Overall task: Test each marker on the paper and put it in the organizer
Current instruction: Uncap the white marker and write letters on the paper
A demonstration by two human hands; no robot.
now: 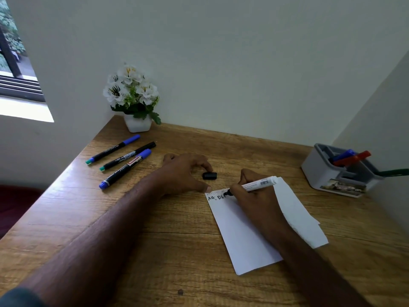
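On the paper (247, 229), just ahead of the right hand (254, 196), black handwritten capitals read roughly "AC DE", though they blur. Fainter writing above them is illegible. Print on the markers (124, 160) beyond the left hand (186, 171) cannot be read.

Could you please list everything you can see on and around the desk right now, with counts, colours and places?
Desk: one, brown wood, in a wall corner.
Paper: white sheets, right of centre, black letters at the top edge.
White marker: one, black tip on the paper.
Cap: one, black, on the desk above the paper.
Loose markers: three, black barrels with blue or green ends, far left.
Organizer: one, grey, far right, holding blue, red and green markers.
Flower pot: one, white, white flowers, back corner.
Window: one, upper left.
Left hand: fingers beside the cap.
Right hand: holds the white marker.
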